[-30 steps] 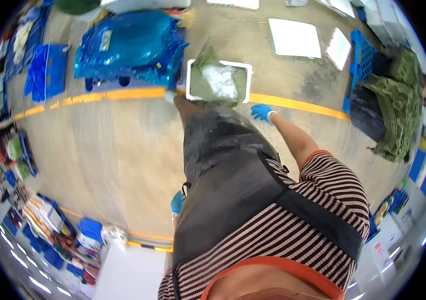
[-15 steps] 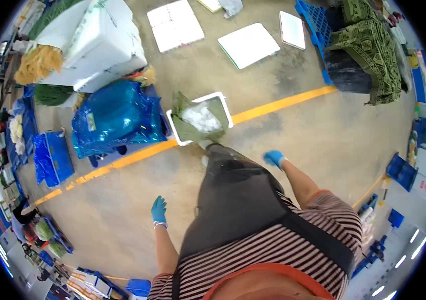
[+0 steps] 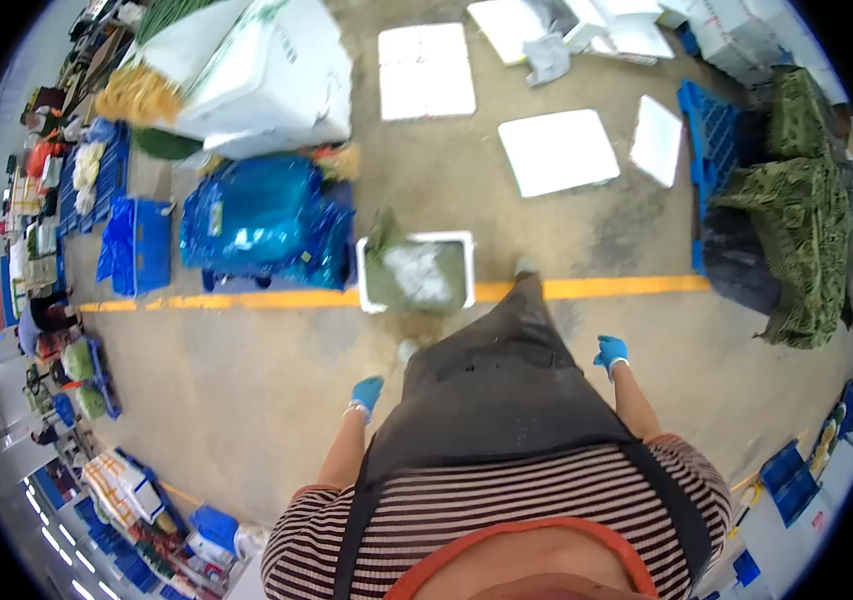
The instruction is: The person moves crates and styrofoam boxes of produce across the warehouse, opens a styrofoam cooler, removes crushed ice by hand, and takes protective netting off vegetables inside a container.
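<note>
My left hand (image 3: pixel 368 392), in a blue glove, hangs beside my dark apron (image 3: pixel 487 390), its fingers loosely stretched and nothing in them. On the other side, my right hand (image 3: pixel 611 352) wears the same kind of glove; its fingers are slightly bent and hold nothing. Both hands are in the air over the floor, touching no object. Ahead of my feet stands a white foam box (image 3: pixel 469 262) with green material inside and a whitish, clear-looking heap (image 3: pixel 417 272) on top, which I cannot make out exactly.
A stack in shiny blue plastic (image 3: pixel 257 215) stands left of the box, with a big white foam container (image 3: pixel 277 85) behind. White foam lids (image 3: pixel 559 152) lie on the floor ahead. At right are a blue pallet (image 3: pixel 712 150) and a pile under patterned green cloth (image 3: pixel 807 220). A yellow line (image 3: pixel 627 287) crosses the floor.
My view has turned right, and the yellow line now runs level. One foot has stepped forward to the right of the foam box. Both arms have swung; the hands remain without any object.
</note>
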Available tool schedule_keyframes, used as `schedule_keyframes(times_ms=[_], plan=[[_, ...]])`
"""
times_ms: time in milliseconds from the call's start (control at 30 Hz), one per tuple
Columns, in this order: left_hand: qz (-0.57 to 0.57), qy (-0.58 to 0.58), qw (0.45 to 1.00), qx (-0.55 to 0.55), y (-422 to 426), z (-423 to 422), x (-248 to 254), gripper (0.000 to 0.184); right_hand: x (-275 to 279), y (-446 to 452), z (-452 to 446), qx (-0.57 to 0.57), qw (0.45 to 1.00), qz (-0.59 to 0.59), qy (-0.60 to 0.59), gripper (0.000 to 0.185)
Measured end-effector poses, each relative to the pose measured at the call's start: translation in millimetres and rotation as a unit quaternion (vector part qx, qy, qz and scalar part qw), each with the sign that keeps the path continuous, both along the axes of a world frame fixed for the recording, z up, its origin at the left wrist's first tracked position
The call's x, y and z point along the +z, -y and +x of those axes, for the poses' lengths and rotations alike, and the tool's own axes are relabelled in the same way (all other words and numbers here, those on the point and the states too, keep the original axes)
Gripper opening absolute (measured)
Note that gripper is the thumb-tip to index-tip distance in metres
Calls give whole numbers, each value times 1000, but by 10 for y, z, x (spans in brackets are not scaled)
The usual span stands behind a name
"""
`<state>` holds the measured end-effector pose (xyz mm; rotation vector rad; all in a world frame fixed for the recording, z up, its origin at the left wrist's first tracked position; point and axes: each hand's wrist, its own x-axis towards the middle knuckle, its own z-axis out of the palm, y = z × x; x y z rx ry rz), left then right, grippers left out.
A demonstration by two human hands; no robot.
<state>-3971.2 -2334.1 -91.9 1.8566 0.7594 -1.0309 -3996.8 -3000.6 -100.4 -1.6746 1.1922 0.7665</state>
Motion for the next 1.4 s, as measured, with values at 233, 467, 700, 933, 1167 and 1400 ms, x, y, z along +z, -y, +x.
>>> schedule_keyframes(times_ms=[233,467,700,933,1167,1400], plan=[[-52,21,998,-26,1526,1681,379,40,1813,1473,2437,-16,962,122,242,56],[-389,-5,903,183,2687,3284,1575,46,1454,2151,3715,356,892,-266,82,29],[199,-44,899,-387,1825,3311,323,50,1564,1013,5158,185,920,-20,345,49],[117,-1,940,-320,1387,5144,226,45,-1070,2059,6144,632,770,-52,70,27],[231,204,788,-533,1450,7901,-604,22,-863,1765,6414,332,940,12,82,31],[-31,376,899,-223,3254,11116,812,46,-1132,2839,8418,295,935,186,58,31]])
